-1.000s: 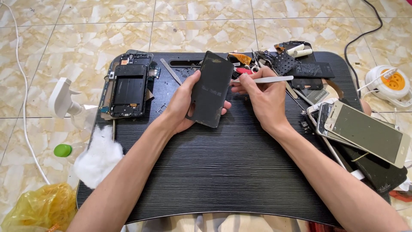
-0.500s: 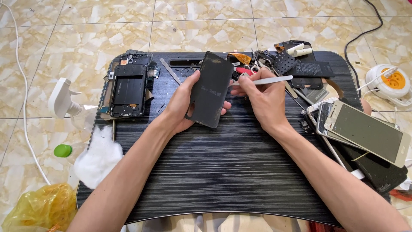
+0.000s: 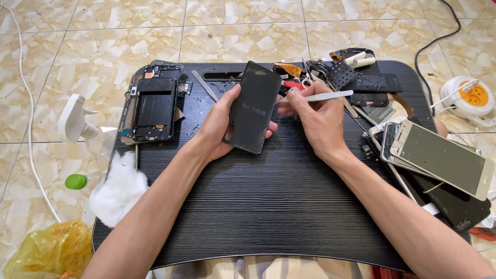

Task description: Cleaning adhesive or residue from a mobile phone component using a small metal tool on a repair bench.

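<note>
My left hand [image 3: 219,124] grips a thin black phone back panel [image 3: 254,107], held tilted above the black table [image 3: 268,206]. My right hand [image 3: 316,116] holds a slim white prying tool [image 3: 323,96] like a pen, its tip at the panel's right edge. An opened phone frame [image 3: 152,106] with bare inner parts lies at the table's back left. A flat metal spudger [image 3: 205,86] rests beside it.
Several phones [image 3: 439,157] are stacked at the right edge. Loose parts, a battery [image 3: 380,82] and tools crowd the back right. A cotton wad [image 3: 118,188], a white spray bottle [image 3: 75,124], a green cap [image 3: 76,181] and a yellow bag [image 3: 46,250] lie on the left. A power strip [image 3: 473,98] sits on the floor.
</note>
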